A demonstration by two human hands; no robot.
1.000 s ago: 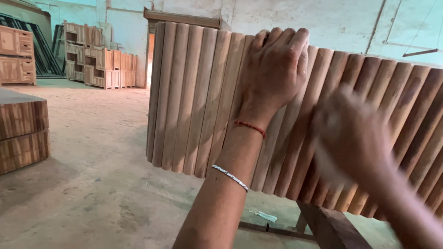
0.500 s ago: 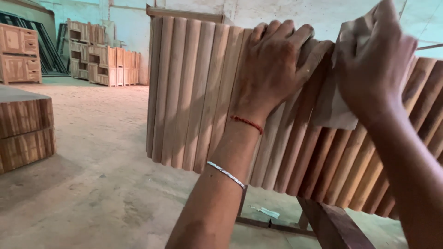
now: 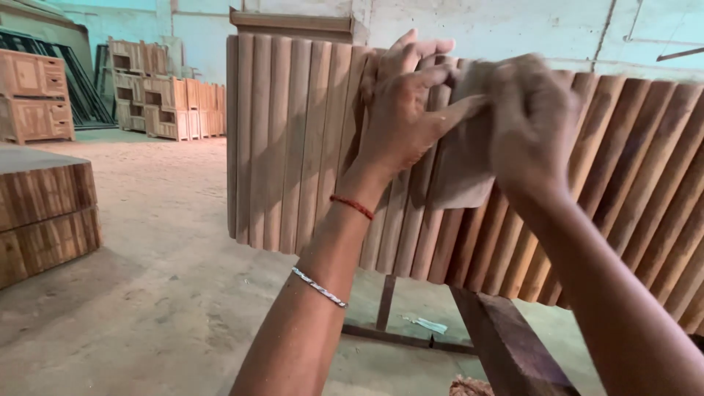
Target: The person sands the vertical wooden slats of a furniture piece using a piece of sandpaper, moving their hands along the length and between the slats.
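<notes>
A fluted wooden panel (image 3: pixel 293 139) made of rounded vertical ribs stands tilted in front of me on a dark wooden stand (image 3: pixel 506 345). My left hand (image 3: pixel 403 110) rests against the upper ribs, fingers spread and pointing right. My right hand (image 3: pixel 532 117) is close beside it, gripping a brownish sheet of sandpaper (image 3: pixel 458 172) pressed to the ribs. The sheet hangs below my right hand. A red thread and a silver bangle sit on my left wrist.
A stack of ribbed wooden boards (image 3: pixel 44 213) lies at the left. Unfinished wooden cabinets (image 3: pixel 33 95) and more furniture (image 3: pixel 165 106) stand at the back by a pale green wall. The concrete floor (image 3: pixel 169 293) is dusty.
My right hand with the sandpaper has moved left and a little down along the ribs, ending beside my left hand. My left hand has stayed on the panel top.
</notes>
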